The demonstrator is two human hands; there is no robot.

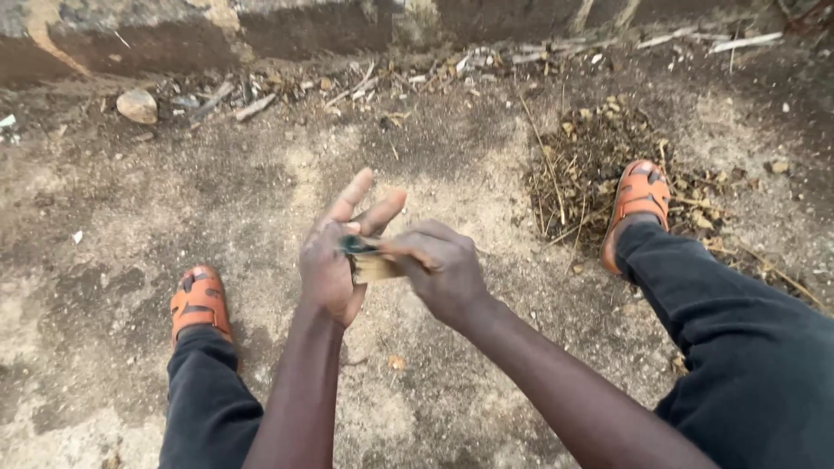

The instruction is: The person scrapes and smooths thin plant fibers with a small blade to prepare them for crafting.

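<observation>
Bare, dusty ground [261, 200] of packed earth and worn concrete fills the view, pale in patches and darker where it looks damp. Nearest the camera, two bare forearms reach in from the bottom edge, between knees clad in dark trousers [747, 347]. The left hand [334, 260] is held upright, palm turned toward the right, with its fingers stretched out and loose rather than clenched; its palm and thumb rest against a small tan piece [375, 267], flat and fibrous-looking, with a dark greenish end [352, 245]. The right hand [443, 274] is curled over the same piece from the right side, fingers and thumb pinching it, so the piece sits gripped between both hands, held in the air above the ground in the middle of the scene. What the piece is made of cannot be told for sure.

Just beyond the hands, on the left, an orange sandal [200, 300] stands flat on the ground; on the right and a little farther, a second orange sandal [640, 195] rests at the edge of a heap of dry plant scraps [582, 165], brown and strawy. Farther still, a rounded stone [137, 106] lies at the left, with scattered twigs and litter [365, 82] strewn along the foot of a rough dark wall [261, 30] that closes the far side.
</observation>
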